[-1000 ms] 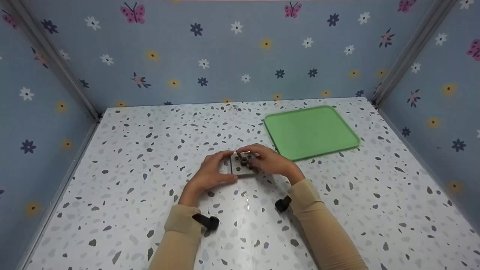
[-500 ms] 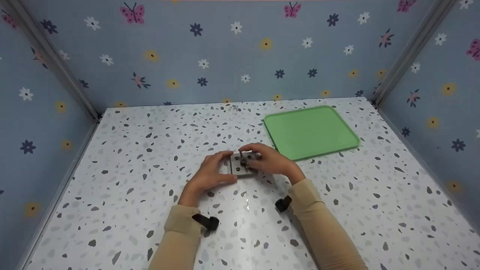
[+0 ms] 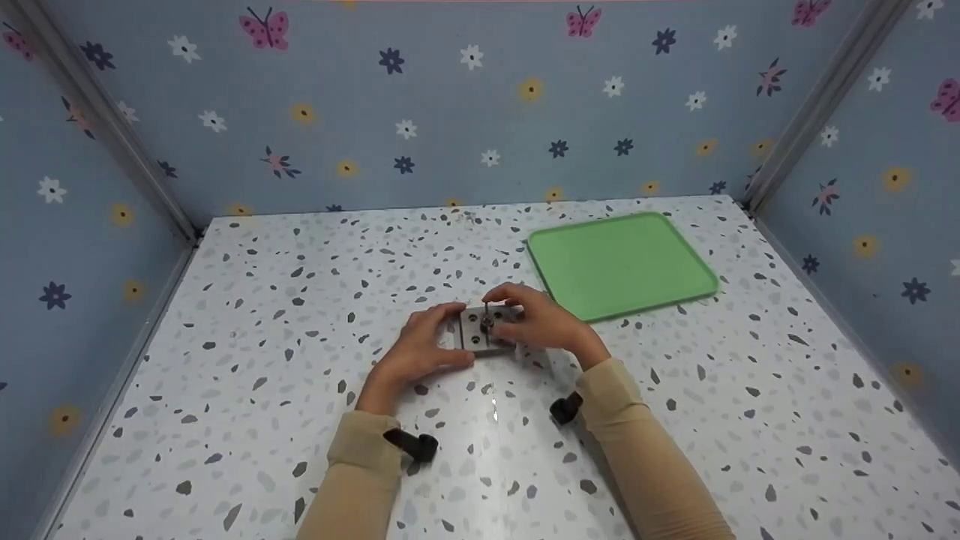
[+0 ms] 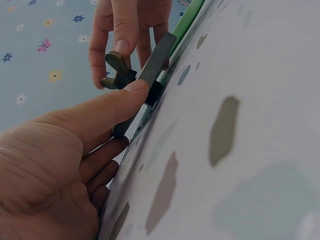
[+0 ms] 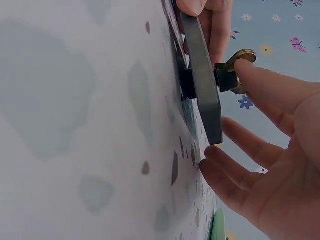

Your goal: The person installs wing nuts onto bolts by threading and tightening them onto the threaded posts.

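Observation:
A grey metal plate [image 3: 467, 330] with several holes sits at the middle of the table. My left hand [image 3: 421, 349] grips its left end, thumb on the near edge and fingers on the far edge. A brass-coloured wing nut [image 5: 243, 56] stands up from a dark collar at the plate's centre. Its wings lie between the thumb and forefinger of my right hand [image 3: 546, 324], which pinches them. The other right fingers extend beside the plate's right end. In both wrist views a dark block [image 5: 187, 84] shows under the plate, which is raised slightly off the tabletop.
A green tray [image 3: 622, 262] lies flat behind and right of the hands. Blue patterned walls [image 3: 450, 112] enclose the speckled white table [image 3: 300, 300] at the back and both sides. Black straps with small housings [image 3: 420, 447] sit on both wrists.
The wing nut has turned clockwise as seen from above, its far wing swinging rightward. My right forefinger has shifted slightly right with it. The left hand and plate have stayed in place.

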The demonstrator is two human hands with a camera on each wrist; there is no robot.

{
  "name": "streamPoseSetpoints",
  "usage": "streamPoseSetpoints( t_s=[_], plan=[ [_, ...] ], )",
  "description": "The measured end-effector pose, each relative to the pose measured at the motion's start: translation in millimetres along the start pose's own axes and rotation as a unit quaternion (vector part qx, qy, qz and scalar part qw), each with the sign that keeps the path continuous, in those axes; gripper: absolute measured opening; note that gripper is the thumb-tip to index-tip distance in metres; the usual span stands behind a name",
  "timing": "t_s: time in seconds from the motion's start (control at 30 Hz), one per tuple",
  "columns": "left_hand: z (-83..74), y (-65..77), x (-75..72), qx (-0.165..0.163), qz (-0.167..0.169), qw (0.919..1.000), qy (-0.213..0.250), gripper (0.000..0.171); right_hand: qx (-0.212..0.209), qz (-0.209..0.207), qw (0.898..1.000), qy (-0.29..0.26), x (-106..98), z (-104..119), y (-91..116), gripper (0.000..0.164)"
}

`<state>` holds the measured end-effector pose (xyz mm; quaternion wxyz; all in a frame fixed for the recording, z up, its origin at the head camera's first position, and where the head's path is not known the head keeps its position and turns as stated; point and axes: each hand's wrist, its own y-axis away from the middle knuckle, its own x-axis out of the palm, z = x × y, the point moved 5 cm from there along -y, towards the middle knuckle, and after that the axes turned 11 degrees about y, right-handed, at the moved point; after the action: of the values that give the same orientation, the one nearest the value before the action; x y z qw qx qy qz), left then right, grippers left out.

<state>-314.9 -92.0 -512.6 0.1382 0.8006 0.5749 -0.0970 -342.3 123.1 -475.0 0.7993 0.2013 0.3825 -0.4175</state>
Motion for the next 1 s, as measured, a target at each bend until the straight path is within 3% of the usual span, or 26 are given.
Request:
streamPoseSetpoints(
  t_s=[0.33, 1.0],
  plan=[
    [1.4, -0.2, 0.0, 0.011, 0.002, 0.9999, 0.008, 0.092, 0.017, -0.026, 0.999, -0.023, -0.1, 1.8, 0.0, 0.048],
    [0.0, -0.4, -0.8, 0.033, 0.008, 0.9994, 0.010, 0.092, 0.053, -0.060, 0.997, 0.023, 3.7, 7.5, -2.1, 0.047]
  ],
)
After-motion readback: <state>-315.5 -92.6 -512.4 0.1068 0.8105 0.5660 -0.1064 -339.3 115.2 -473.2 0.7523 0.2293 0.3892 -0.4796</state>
